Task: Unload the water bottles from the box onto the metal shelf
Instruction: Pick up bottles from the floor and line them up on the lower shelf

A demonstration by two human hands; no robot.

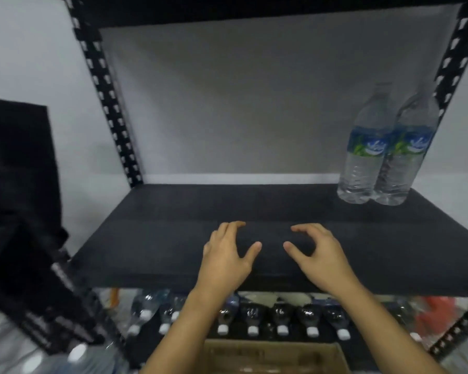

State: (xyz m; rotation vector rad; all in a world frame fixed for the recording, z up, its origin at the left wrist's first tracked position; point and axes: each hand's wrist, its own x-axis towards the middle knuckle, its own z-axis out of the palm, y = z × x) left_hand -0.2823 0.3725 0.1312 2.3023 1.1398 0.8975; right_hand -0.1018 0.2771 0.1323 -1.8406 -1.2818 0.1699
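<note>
Two clear water bottles with blue labels stand upright side by side at the back right of the black metal shelf (173,238): the left bottle (364,149) touches the right bottle (405,152). My left hand (227,255) and my right hand (316,252) hover over the front middle of the shelf, fingers curved and apart, holding nothing. The cardboard box (276,356) shows at the bottom edge, below my forearms; I cannot see what is inside it.
On the lower level stands a row of several bottles (281,319) with white caps. Perforated black uprights (108,103) frame the shelf. A dark bulky object (19,198) sits at the left. Something red (432,314) lies low right. Another capped bottle (77,353) is at lower left.
</note>
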